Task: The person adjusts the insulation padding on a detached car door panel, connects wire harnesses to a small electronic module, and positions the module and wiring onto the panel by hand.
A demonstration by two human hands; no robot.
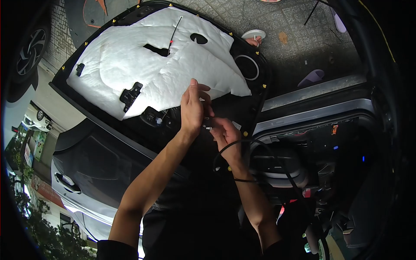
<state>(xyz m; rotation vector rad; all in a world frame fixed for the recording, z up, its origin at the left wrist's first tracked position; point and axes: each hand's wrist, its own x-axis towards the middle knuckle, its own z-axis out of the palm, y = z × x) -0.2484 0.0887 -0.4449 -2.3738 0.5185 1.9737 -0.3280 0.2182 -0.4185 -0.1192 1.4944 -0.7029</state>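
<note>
My left hand (193, 110) is raised over the lower edge of a door trim panel, one finger stretched up and the others curled inward. What those curled fingers hold is hidden. Close beside it, my right hand (227, 133) pinches a small dark piece with a white end (209, 128), too small to name. A black cable (264, 146) loops over my right wrist. Under both hands lies the black door trim panel (182, 134), its inner side up, partly covered by white padding (130, 52). Yellow clips (245, 134) line its rim.
At the right is the open car interior, with a metal door sill (314, 112). A grey car door (99, 143) stands at left. Another person's hand (255, 41) shows by a white disc (253, 34) beyond the panel. A purple slipper (311, 77) lies on the paving.
</note>
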